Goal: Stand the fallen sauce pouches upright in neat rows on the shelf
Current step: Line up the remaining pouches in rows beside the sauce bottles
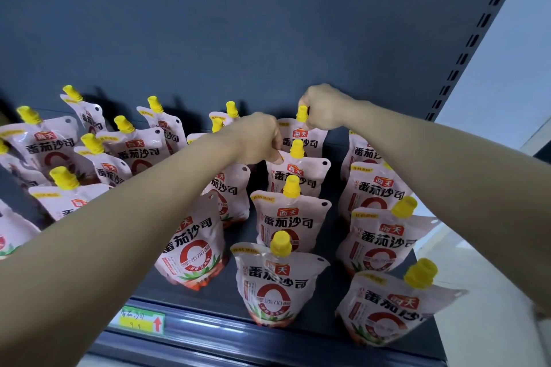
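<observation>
Fingers of our right hand [323,107] pinch the yellow cap [302,114] of the rear middle pouch [301,140]; fingers of our left hand [256,140] pinch the top corner of the next pouch [301,180] forward. Top grips likely keep both upright while we square the row on the shelf [208,302].

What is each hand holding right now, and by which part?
The right hand pinches the yellow cap of the rearmost pouch in the middle row. The left hand pinches the top left corner of the pouch just in front.
</observation>
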